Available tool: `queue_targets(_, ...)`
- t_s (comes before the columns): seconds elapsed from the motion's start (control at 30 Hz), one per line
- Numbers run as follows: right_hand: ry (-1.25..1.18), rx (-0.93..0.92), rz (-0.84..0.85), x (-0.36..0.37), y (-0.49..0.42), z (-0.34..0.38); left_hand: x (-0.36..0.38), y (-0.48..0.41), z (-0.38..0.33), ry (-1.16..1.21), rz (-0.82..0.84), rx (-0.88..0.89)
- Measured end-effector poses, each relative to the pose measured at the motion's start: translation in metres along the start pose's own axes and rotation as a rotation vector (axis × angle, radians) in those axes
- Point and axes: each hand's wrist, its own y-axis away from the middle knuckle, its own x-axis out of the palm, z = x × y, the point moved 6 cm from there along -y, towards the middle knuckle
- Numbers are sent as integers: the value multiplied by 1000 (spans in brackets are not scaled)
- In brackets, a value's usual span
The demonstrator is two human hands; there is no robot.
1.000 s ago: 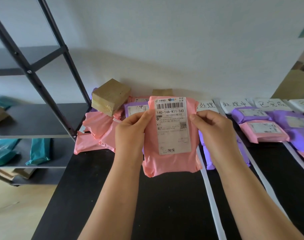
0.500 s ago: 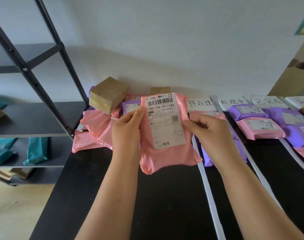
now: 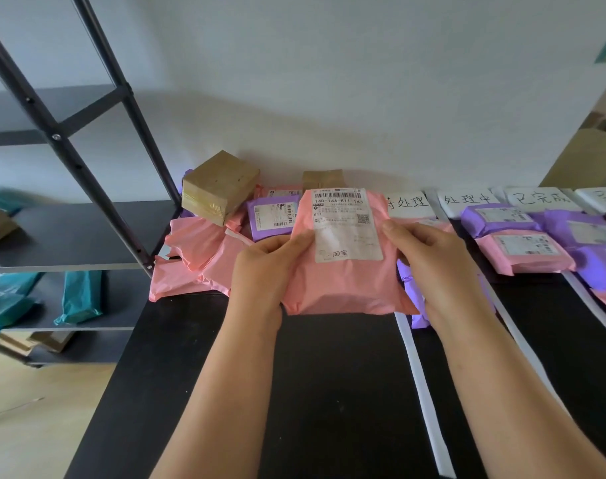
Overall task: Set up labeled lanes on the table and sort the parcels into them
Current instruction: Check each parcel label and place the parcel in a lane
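Teal mailer bags lie on the lower boards of a black metal rack at the far left. Beside the rack, at the back of the black table, an unsorted heap holds crumpled pink bags, a tilted brown cardboard box resting on them, a purple parcel with a white label, and a smaller cardboard box against the wall. In front of this heap the left hand grips the left edge of a pink parcel, thumb on the front and fingers curled behind. The parcel's shipping label faces the camera. The right hand pinches the parcel's right edge in the same way, thumb beside the label. Whether the parcel's lower edge touches the table cannot be told. Just right of it a white strip runs down the table, with a purple bag partly hidden under the right wrist. Handwritten lane cards stand along the back. Further right, a purple parcel and a pink labelled parcel lie touching in one lane, with more purple parcels beyond them.
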Motion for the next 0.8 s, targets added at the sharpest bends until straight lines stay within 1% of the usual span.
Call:
queue_targets(0.13,11,104,213,10,0,-5,-5,-5,11,134,-19,-109)
queue_targets(0.23,-24,153,308,14,3,-9,-7,-10,23,184,-34,-226)
queue_targets(0.33,-4,169,300,16,4,-12,-7,-12,31,189,-40,-292)
queue_targets(0.43,-27,190,279,16,4,-15,-6,-14,33,185,-34,-288)
queue_targets(0.57,-50,153,281,13,6,-15,-5,-11,29,147,-24,-302)
queue_targets(0.63,-43,133,268,12,6,-16,-6,-8,27,99,-21,-264)
queue_targets(0.73,-34,107,253,9,6,-18,-6,-2,21,-92,17,-74)
queue_targets(0.8,37,70,262,7,7,-20,-4,2,18,-194,50,15)
